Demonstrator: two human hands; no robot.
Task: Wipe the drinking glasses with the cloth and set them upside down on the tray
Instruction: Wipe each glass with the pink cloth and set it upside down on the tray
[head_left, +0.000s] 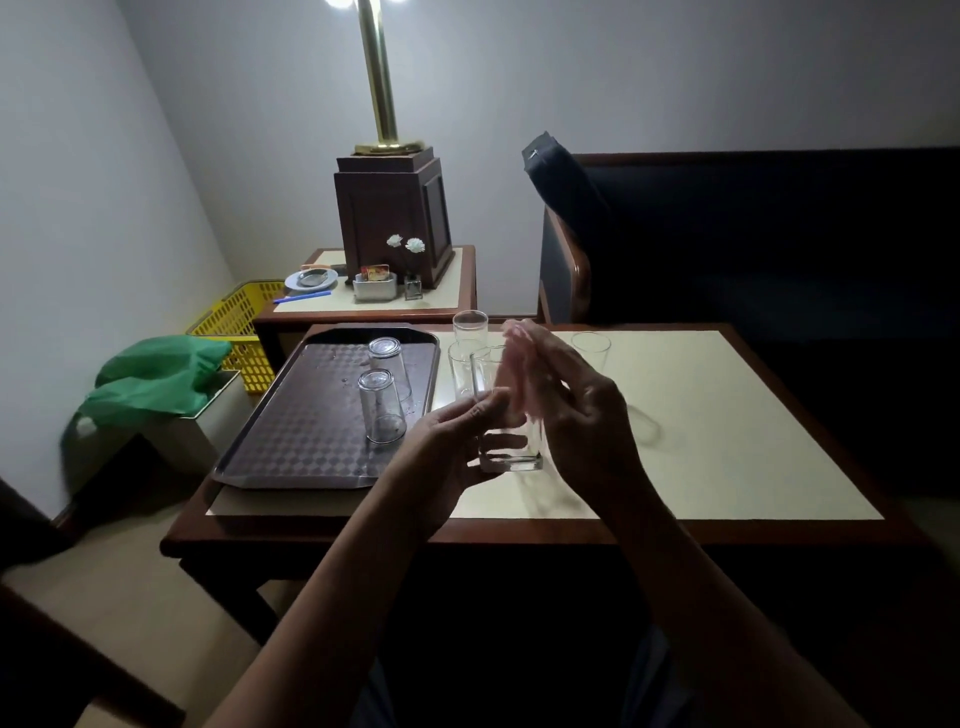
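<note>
Tabletop (727, 415), pale cream, carries everything. On its left part lies the brown tray (291, 441), holding two glasses already upside down, the near inverted glass (382, 410) and the far inverted glass (387, 356), and nothing else that shows. Just right of the tray stand the back glass (470, 327) and the middle glass (461, 371), and further right the right glass (590, 349). All three are upright and seemingly empty.

The left hand (452, 441) curls round the square-based glass (511, 460), and the right hand (582, 410) grips the pink cloth (511, 374) at its mouth. Wiping looks to be the step in hand, about mid-task. Next, that glass needs inverting onto bare tray beside the two, without knocking them.
</note>
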